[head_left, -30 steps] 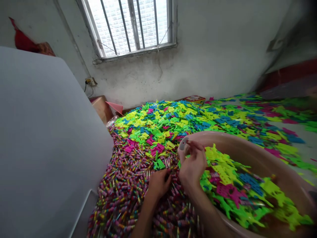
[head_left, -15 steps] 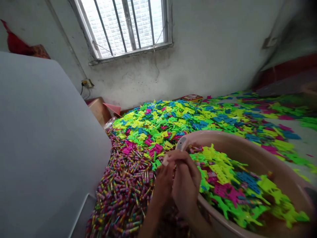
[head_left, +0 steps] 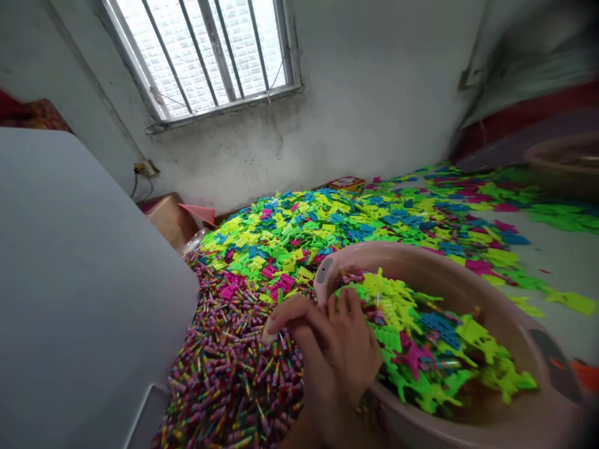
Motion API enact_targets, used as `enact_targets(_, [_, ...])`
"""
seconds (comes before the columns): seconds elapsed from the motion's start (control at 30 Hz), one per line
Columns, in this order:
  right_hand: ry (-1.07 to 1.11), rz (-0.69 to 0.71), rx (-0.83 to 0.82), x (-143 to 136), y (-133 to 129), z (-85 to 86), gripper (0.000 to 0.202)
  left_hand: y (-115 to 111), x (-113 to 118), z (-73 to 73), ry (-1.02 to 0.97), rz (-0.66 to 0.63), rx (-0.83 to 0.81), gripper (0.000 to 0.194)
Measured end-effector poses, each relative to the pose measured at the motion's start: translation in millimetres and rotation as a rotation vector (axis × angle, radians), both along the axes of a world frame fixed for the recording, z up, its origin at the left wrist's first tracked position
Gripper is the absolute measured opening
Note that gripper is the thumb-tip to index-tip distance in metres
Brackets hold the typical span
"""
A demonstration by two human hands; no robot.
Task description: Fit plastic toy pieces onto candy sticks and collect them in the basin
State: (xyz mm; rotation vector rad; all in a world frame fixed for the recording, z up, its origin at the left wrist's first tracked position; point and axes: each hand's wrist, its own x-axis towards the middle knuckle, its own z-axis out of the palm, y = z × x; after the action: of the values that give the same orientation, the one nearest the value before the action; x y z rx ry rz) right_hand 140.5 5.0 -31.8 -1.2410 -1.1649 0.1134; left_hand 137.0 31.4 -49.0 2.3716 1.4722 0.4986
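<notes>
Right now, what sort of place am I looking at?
Probably a workshop or storeroom, judging by the heap of bright plastic pieces, the mass of multicoloured tubes, and the pink tub holding more pieces.

Strewn in a loose heap, lower left of centre, as small pink-purple banded sticks [head_left: 229,374]; piled at lower right, inside a pink basin [head_left: 440,274], as flat yellow, green, magenta and blue plastic shapes [head_left: 438,328]
</notes>
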Motion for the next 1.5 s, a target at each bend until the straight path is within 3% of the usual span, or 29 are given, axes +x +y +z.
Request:
enact_targets(0.03, [-0.014,0.075,0.018,3.4,-1.3,9.4,0.015,0.5,7.8,2.4,0.018,0.022,0.019,0.069])
enact_targets(0.1, [0.024,0.412,0.030,4.7,-7.4,30.2,0.007,2.7,21.0,4.4,0.048,0.027,0.071,0.072])
enact_targets(0.13, [0.083,0.592,0.016,2.6,-11.4,39.5,0.016,4.4,26.1,4.1,0.058,0.004,0.095,0.074])
enact_targets(0.23, [0.319,0.823,-0.001,-10.6,-22.2,54.2,0.031,11.1,36.8,0.2,0.058,-0.050,0.164,0.075])
enact_targets(0.43, [0.507,0.887,0.005,-26.3,-25.2,49.5,0.028,23.8,44.8,-2.9,0.012,-0.088,0.245,0.057])
enact_targets(0.63, [0.538,0.945,0.054,-23.6,-24.2,55.3,0.027,18.1,28.2,3.1,-0.028,-0.100,0.233,0.046])
enact_targets(0.87, [0.613,1.007,-0.002,-27.8,-24.2,58.5,0.026,4.9,22.6,-5.3,0.020,-0.129,0.179,0.078])
enact_targets(1.13, [0.532,0.996,0.003,-28.1,-25.6,55.4,0.029,38.4,73.2,-9.2,0.175,-0.232,0.179,0.091])
enact_targets(1.33, [0.485,0.975,-0.062,-24.8,-27.2,55.3,0.028,68.5,93.0,-8.3,0.180,-0.475,0.331,0.054])
enact_targets(1.5, [0.467,0.996,-0.042,-21.2,-26.9,57.3,0.029,78.4,69.4,-0.7,0.185,-0.358,0.406,0.047])
